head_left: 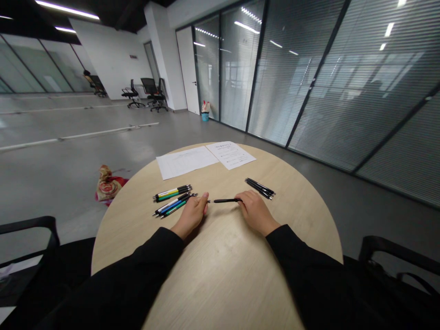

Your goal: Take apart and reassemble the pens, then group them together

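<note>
A slim black pen (225, 200) spans the gap between my two hands, just above the round wooden table (220, 266). My left hand (194, 211) closes its fingertips at the pen's silvery left end. The right end is pinched in my right hand (254, 208). Left of my left hand lie several pens with black ends and coloured barrels, in two groups: one group (172, 192) with yellow and green, a nearer group (174, 205) with white, blue and green. Beyond my right hand rests a small bunch of black pens (260, 188).
Two printed sheets, a left one (187, 161) and a right one (231, 154), lie at the table's far side. Black chair armrests stand at left (30, 224) and right (398, 252). A tied bag (109, 185) sits on the floor to the left.
</note>
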### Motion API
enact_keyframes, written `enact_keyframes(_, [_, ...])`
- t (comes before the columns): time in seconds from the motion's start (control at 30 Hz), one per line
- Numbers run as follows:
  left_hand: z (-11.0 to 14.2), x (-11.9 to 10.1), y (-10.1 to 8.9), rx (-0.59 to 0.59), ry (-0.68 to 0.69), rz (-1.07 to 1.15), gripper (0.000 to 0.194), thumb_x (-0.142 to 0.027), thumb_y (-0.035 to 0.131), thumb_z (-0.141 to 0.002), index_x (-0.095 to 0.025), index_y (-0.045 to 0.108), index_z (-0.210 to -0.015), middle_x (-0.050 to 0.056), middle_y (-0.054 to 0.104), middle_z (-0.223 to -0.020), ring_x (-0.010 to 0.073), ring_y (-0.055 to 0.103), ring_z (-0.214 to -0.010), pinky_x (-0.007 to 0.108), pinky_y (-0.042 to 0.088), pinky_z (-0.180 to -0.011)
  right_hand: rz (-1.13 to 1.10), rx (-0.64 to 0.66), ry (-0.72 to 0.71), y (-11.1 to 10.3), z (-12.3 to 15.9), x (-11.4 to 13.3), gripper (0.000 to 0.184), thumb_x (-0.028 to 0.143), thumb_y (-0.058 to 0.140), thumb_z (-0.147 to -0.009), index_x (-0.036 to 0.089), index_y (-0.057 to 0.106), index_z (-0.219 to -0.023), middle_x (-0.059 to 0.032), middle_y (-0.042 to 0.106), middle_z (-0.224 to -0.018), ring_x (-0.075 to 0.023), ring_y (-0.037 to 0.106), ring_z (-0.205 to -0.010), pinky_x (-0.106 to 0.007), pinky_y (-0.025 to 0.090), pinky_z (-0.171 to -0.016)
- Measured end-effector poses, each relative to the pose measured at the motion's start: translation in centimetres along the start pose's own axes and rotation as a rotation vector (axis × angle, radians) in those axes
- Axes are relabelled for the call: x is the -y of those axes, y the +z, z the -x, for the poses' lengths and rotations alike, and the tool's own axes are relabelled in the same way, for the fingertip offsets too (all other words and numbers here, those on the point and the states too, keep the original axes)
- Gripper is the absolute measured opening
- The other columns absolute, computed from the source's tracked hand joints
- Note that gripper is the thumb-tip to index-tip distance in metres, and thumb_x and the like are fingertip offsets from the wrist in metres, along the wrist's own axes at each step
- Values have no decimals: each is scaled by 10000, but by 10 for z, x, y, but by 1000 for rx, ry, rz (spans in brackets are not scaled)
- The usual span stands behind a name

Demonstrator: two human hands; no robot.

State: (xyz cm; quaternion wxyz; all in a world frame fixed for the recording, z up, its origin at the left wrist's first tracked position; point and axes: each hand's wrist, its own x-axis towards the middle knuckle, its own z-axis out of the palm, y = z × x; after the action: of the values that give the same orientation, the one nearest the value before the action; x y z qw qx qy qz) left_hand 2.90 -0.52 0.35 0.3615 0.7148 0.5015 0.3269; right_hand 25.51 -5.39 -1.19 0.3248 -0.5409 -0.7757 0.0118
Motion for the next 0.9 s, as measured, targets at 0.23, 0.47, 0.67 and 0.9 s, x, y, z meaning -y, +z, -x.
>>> enact_keyframes(0.23, [1, 0, 1, -3, -7, -19, 632, -595, 315, -950, -202, 417, -465, -34, 328, -411, 106, 324, -411, 265, 243, -466, 12, 8, -4, 1, 0, 3, 182, 113, 496, -957, 172, 652, -1031, -106, 689, -995, -251, 585, -981, -395, 448, -912])
enact_keyframes(0.47, [2, -3, 2, -1, -2, -28, 620, -563, 329, -955, -200, 429, -463, -35, 337, -411, 111, 341, -417, 266, 263, -481, 40, 25, -18, 2, 0, 6, 178, 111, 500, -958, 165, 650, -1037, -107, 692, -997, -256, 583, -981, -393, 445, -900])
enact_keyframes(0.67, [1, -3, 3, 1, -4, -32, 615, -562, 329, -953, -201, 424, -464, -33, 352, -417, 112, 355, -425, 268, 279, -499, 49, 26, -33, 2, 0, 7, 171, 113, 506, -959, 164, 650, -1035, -107, 691, -995, -256, 579, -975, -387, 439, -894])
enact_keyframes(0.9, [-2, 4, 3, 33, 13, -35, 579, -578, 346, -941, -205, 382, -499, -39, 340, -451, 112, 336, -454, 275, 259, -518, 49, 29, -41, 4, 1, 5, 174, 114, 504, -964, 162, 652, -1041, -102, 690, -997, -245, 577, -981, -377, 439, -899])
